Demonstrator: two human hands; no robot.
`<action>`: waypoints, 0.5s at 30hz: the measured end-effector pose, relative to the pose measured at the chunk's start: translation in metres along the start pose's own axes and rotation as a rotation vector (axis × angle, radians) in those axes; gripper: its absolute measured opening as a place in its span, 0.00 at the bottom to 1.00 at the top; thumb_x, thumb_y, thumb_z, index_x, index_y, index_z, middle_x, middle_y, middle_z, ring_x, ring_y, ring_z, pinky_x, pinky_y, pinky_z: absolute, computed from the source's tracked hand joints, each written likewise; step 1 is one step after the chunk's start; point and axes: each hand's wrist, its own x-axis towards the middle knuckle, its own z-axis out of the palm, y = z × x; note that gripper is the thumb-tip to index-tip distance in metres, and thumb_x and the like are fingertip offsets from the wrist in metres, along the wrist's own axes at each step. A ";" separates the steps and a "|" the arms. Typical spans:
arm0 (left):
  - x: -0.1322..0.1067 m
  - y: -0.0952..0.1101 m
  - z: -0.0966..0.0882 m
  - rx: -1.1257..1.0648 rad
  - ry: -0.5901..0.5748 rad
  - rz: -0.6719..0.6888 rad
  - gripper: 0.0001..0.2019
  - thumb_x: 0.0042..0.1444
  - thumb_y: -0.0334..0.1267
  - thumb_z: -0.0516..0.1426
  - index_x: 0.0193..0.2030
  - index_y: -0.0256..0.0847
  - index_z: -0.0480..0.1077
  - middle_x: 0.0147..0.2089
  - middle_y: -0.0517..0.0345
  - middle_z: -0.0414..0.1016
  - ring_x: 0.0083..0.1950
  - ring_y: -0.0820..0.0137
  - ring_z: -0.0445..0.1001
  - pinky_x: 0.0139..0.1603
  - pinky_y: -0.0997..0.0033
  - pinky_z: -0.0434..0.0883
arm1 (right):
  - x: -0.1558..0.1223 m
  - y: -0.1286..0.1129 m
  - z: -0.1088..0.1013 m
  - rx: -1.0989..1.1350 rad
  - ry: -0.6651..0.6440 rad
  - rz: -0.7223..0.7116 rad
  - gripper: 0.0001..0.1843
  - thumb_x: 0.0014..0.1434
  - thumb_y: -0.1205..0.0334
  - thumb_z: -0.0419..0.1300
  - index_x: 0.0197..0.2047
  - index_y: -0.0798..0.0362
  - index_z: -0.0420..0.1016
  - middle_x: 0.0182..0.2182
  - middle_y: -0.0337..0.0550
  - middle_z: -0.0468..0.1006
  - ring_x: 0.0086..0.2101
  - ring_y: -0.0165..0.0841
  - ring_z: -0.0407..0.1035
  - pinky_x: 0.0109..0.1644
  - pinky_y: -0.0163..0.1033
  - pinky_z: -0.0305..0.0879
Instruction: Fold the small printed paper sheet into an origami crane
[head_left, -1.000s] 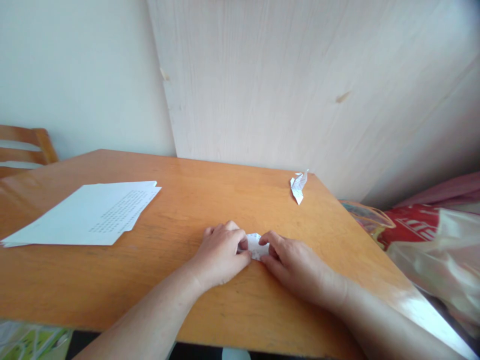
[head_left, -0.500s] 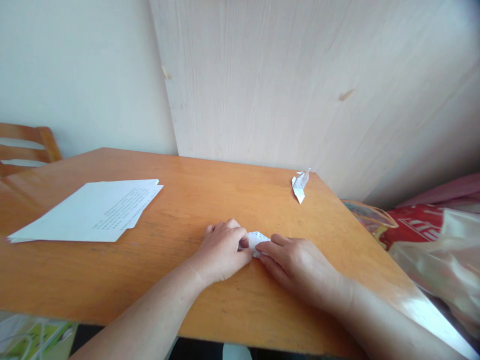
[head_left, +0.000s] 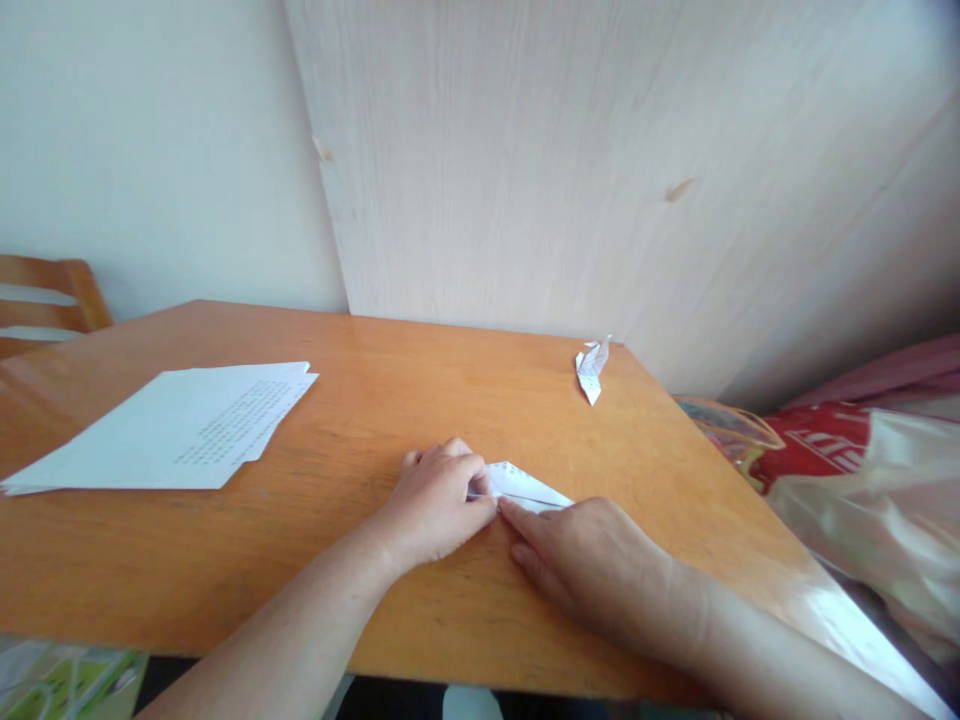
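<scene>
A small folded piece of white printed paper [head_left: 525, 486] lies flat on the orange wooden table [head_left: 390, 420], near its front middle. My left hand [head_left: 435, 505] is curled with thumb and fingers pinched on the paper's left end. My right hand [head_left: 592, 565] lies low on the table just right of it, its fingers pressing the paper's near edge. The paper's pointed right end shows between the two hands. A finished small folded paper figure [head_left: 591, 367] sits at the table's far right corner.
A stack of printed white sheets [head_left: 172, 425] lies on the table's left side. A wooden chair back [head_left: 45, 300] stands at far left. A pale wooden panel [head_left: 600, 160] leans behind the table. Red and clear plastic bags [head_left: 855, 470] sit off the right edge.
My right hand has slid back toward me along the paper's near edge, uncovering the flattened pointed right end. My left hand has stayed pinched on the left end.
</scene>
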 end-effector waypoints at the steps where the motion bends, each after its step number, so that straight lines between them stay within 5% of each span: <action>1: 0.000 0.000 0.000 0.003 0.001 -0.002 0.06 0.58 0.43 0.57 0.34 0.46 0.74 0.45 0.58 0.75 0.49 0.60 0.72 0.50 0.58 0.62 | -0.001 0.000 -0.002 0.023 -0.005 0.001 0.14 0.69 0.57 0.52 0.55 0.48 0.70 0.37 0.44 0.83 0.31 0.39 0.78 0.29 0.39 0.60; 15: 0.001 0.001 0.000 0.037 0.000 -0.020 0.06 0.57 0.44 0.58 0.39 0.50 0.74 0.46 0.57 0.75 0.51 0.59 0.73 0.53 0.58 0.62 | -0.004 -0.002 0.008 -0.113 0.038 -0.024 0.20 0.69 0.57 0.52 0.62 0.51 0.65 0.40 0.53 0.82 0.27 0.40 0.77 0.26 0.40 0.64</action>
